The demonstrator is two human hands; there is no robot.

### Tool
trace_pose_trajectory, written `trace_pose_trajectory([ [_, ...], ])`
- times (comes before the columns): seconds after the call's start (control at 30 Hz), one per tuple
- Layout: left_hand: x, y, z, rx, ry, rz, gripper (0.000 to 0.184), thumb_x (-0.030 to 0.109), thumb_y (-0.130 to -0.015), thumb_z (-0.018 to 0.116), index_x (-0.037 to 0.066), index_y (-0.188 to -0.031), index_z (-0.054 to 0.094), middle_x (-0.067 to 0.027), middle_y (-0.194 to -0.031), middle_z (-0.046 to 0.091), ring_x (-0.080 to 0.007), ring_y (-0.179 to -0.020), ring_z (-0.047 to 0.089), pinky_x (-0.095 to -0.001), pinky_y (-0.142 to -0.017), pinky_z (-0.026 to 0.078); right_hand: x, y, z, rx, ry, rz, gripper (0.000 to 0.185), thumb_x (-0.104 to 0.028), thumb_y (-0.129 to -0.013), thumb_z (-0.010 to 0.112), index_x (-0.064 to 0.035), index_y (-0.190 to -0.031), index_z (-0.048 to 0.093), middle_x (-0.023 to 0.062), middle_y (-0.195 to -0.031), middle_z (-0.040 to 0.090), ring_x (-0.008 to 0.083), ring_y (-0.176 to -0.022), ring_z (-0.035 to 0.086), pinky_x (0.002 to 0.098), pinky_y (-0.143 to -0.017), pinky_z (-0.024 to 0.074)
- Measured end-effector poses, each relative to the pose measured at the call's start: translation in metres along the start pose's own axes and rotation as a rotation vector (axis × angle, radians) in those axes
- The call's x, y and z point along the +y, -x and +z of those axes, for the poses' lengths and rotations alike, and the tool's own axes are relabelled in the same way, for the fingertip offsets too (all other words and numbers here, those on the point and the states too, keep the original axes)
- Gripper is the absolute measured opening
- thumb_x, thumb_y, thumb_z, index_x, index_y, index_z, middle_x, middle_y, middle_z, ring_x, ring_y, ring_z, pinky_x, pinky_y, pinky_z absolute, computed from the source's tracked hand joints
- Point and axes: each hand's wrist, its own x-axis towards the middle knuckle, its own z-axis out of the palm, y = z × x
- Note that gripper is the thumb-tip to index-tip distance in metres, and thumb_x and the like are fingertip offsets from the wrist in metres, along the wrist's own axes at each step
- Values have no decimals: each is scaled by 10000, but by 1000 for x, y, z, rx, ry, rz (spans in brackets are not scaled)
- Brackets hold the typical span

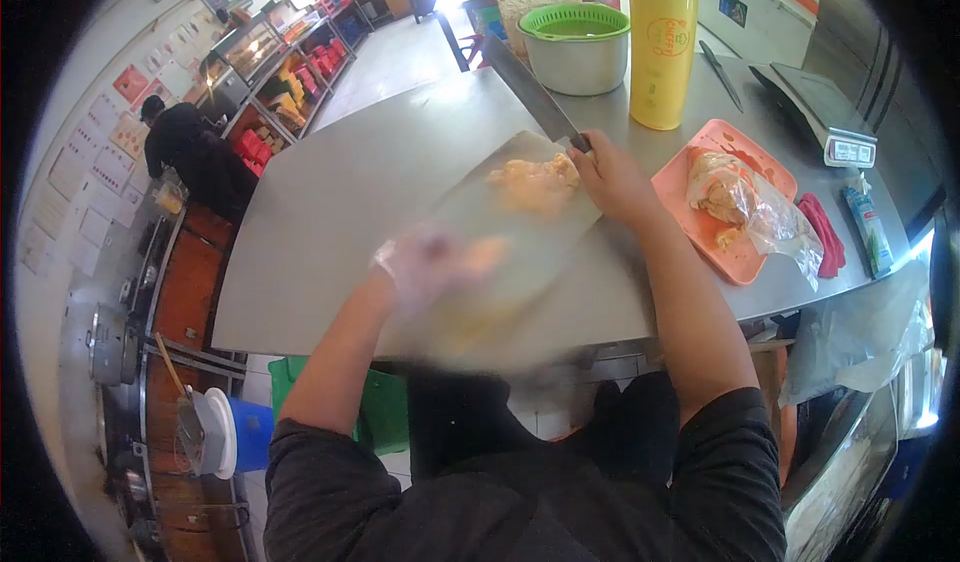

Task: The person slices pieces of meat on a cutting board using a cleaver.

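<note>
My right hand (617, 177) is closed round the handle of a large kitchen knife (535, 92), its broad blade slanting up and away to the left. Just left of that hand, a heap of pale orange raw meat (535, 184) lies on the far part of a translucent cutting board (540, 252). Over the board's left side is my left hand (425, 262), in a clear plastic glove and smeared by motion. A blurred pinkish-orange piece (485, 257) shows at its fingertips; whether the fingers grip it is unclear. The board's near end is blurred too.
A pink tray (735, 267) with bagged meat (725, 197) stands right, beside a red cloth (822, 237) and a scale (830, 112). Behind are a pot with a green colander (578, 52), a yellow tumbler (660, 52) and another knife (720, 74). A person (190, 157) works far left.
</note>
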Motion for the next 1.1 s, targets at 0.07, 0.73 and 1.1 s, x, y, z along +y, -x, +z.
trace_pose_trajectory([
  [0.07,6,3,-2,59,-19,-28,442,473,-843,819,48,-960,783,-132,-860,755,-258,-774,750,-403,-728,592,1,-1,1,7,11,-1,444,-376,-1098,527,8,-1317,561,263,-1028,732,474,-1003,688,531,-872,528],
  [0.73,-60,-19,-20,190,273,232,196,215,-947,796,82,-860,681,8,-836,613,-85,-733,546,-283,-627,427,0,0,-3,-46,47,52,412,-387,-1094,518,-12,-1260,558,253,-1034,729,473,-1008,681,556,-864,517],
  [1.1,-48,-14,-19,35,1054,218,134,61,-911,798,61,-985,686,-25,-877,676,-138,-792,660,-294,-720,527,11,-3,3,-27,52,-14,377,-387,-1097,499,-41,-1230,561,249,-1076,727,464,-1028,684,565,-872,519],
])
